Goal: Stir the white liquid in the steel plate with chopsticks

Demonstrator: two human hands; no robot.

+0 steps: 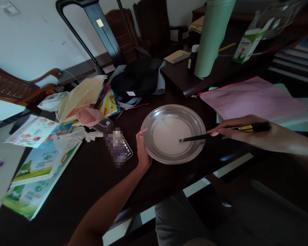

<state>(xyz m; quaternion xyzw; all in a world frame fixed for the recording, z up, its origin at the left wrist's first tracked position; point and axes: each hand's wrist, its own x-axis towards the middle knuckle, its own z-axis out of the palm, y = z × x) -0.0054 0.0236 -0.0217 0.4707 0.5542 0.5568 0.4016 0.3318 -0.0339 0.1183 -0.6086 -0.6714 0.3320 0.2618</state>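
A round metal plate holding a pale white liquid sits on the dark table near its front edge. My left hand rests against the plate's left rim, fingers curled on the edge. My right hand is closed on a dark brush or pen with a gold band. Its tip dips into the white liquid near the plate's middle.
A phone lies just left of the plate. Children's books, bags and a pink mask crowd the left side. A pink folder lies to the right. A green flask, small bottle and carton stand behind.
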